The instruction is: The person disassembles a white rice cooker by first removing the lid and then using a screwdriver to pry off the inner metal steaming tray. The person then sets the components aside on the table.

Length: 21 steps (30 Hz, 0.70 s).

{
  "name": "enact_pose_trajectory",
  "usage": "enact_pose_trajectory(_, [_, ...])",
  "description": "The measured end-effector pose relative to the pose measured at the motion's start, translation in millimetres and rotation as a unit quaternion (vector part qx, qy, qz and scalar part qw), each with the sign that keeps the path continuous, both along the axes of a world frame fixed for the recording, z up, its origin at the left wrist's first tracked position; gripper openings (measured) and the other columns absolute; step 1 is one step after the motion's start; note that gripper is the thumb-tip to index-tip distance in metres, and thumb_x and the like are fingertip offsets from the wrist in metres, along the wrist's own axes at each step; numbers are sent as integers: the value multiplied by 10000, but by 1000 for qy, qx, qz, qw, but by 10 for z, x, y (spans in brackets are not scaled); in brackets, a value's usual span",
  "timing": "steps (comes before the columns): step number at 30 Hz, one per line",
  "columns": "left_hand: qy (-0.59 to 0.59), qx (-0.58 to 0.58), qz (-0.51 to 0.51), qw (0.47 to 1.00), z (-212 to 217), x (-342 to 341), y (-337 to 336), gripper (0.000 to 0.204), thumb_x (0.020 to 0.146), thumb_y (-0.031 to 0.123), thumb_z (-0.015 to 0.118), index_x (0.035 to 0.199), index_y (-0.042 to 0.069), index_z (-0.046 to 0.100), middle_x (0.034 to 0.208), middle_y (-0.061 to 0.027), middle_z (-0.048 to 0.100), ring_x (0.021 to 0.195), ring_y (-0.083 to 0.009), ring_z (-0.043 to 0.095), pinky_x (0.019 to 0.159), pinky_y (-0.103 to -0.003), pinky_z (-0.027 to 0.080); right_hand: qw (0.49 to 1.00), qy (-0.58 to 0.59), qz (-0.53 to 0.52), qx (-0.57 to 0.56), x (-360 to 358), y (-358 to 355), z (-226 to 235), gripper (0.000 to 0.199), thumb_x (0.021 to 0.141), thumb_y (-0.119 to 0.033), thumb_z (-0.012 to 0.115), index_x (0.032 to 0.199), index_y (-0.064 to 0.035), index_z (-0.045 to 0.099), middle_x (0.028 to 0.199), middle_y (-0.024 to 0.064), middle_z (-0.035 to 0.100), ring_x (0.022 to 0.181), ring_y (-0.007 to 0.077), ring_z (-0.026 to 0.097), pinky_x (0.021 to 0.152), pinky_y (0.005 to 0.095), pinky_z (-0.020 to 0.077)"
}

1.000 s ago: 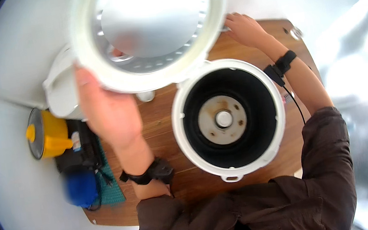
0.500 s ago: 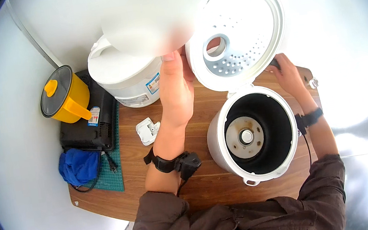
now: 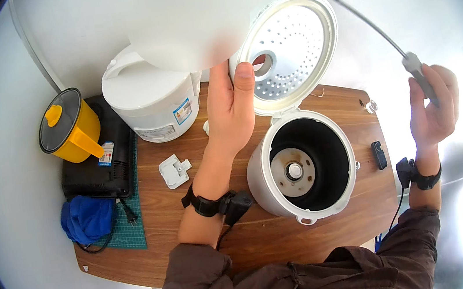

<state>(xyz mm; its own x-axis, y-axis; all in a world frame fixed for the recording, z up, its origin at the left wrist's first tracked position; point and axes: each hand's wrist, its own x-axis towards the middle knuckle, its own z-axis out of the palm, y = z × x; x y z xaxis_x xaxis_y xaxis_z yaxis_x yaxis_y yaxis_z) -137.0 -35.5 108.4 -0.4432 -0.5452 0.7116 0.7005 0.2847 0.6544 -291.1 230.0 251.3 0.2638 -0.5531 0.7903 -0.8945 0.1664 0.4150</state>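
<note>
A white rice cooker (image 3: 258,179) stands on the wooden table, its pot well dark and a round heating plate showing at the bottom. Its hinged lid (image 3: 301,30) is tilted up, with a perforated metal inner side and a round hole. My left hand (image 3: 229,107) grips the lid's left rim, thumb in front and the other fingers mostly hidden behind. Raised above the table's right side, my right hand (image 3: 434,109) is closed around the grey handle of a screwdriver (image 3: 411,62), whose long thin shaft points up and left.
Behind my left forearm are a second white rice cooker (image 3: 146,94) and a white plastic part (image 3: 173,172). Farther left, a yellow pot (image 3: 87,139) rests on a black appliance (image 3: 94,186), near a blue cloth (image 3: 86,215) and a green mat (image 3: 132,233). A small black object (image 3: 379,155) lies at right.
My right hand has lifted from behind the cooker, up and right, bringing the screwdriver into plain view. My left hand stays on the lid. The whole view has shifted slightly.
</note>
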Motion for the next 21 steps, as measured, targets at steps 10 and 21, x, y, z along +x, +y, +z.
enact_pose_trajectory(10, [16, -10, -9, 1000, 75, 35, 93, 523, 1110, 303, 440, 1502, -41, 395, 1425, -173, 526, 1275, -218, 539, 1079, -354, 447, 978, 170, -78, 88, 546, -24, 407, 390, 686, 30, 867, 1044, -94, 776, 1120, 137, 688, 895, 238, 665, 681, 289, 556])
enact_pose_trajectory(21, [26, -41, -5, 999, 113, 57, 185, 515, 1108, 311, 433, 1475, -50, 431, 1382, -174, 555, 1255, -219, 540, 1077, -349, 425, 968, 195, -107, 120, 790, 256, 417, 504, 638, 56, 852, 1093, -144, 763, 1182, 112, 645, 896, 224, 628, 654, 292, 548])
